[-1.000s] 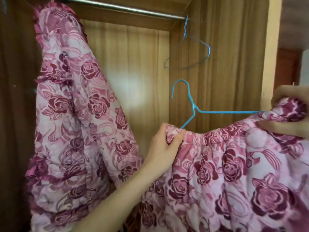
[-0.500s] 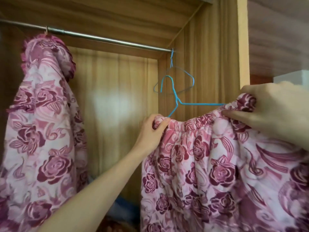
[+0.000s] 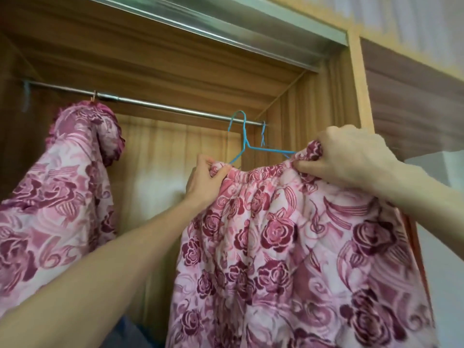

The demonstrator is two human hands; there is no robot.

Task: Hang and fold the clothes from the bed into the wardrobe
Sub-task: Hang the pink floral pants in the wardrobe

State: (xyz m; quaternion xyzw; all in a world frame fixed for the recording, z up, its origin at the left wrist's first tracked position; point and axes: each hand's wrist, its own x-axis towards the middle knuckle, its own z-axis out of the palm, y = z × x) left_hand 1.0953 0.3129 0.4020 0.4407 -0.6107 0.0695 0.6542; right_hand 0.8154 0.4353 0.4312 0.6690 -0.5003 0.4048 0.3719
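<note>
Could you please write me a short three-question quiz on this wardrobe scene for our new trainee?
1. True or false: the hook of the blue wire hanger carrying the pink rose-patterned quilted garment is up at the level of the metal wardrobe rail.
2. Which hand grips the garment's gathered edge nearer the wardrobe's right wall? A) left hand B) right hand
3. Fill in: a second rose-patterned garment already hangs at the rail's ____ end.

Key: 1 true; 2 B; 3 left.
</note>
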